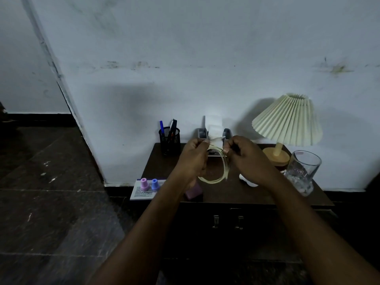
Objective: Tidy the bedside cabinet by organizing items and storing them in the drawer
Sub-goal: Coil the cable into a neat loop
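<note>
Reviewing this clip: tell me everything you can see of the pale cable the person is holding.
The cable is thin, cream-coloured and looks like smooth plastic-coated cord. It is gathered into a loose coil of several loops that hangs down above the dark cabinet top, between both hands. The left hand and the right hand pinch its upper part with their fingers, near a small white strip. Its ends and any plug are hidden.

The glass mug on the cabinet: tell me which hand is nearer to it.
Right. The right hand is just left of the glass mug, both holding the coiled cable. The left hand is farther left, beyond the coil, closer to the pen holder.
</note>
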Motion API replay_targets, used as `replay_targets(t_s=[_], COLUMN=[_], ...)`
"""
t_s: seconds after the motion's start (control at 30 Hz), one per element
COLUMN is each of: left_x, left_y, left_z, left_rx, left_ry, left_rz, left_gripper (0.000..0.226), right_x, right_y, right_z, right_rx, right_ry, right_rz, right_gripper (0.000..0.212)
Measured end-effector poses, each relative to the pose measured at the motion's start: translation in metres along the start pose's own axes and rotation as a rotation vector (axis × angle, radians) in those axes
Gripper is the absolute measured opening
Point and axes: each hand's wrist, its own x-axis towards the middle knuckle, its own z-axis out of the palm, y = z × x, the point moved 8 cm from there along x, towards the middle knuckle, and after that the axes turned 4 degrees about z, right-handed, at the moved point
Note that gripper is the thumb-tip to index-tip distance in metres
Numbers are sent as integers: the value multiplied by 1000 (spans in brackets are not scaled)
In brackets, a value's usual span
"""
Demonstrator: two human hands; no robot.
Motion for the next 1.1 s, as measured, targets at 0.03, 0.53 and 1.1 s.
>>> replay_targets(t_s=[0.03,0.53,1.1], left_x=[0,1,-1], left_y=[2,33,-2], left_z=[-2,-7,1], left_rx=[89,433,-264], left_ry=[39,103,-45], left_rz=[53,398,-93], left_gripper=[20,14,25], right_x=[-1,-3,4], right_y=[-7,-2,24], right_z=[0,-3,23], right_rx=[-96,843,619], right_ry=[30,-243,32], right_rz=[-46,138,150], right_gripper=[14,27,27])
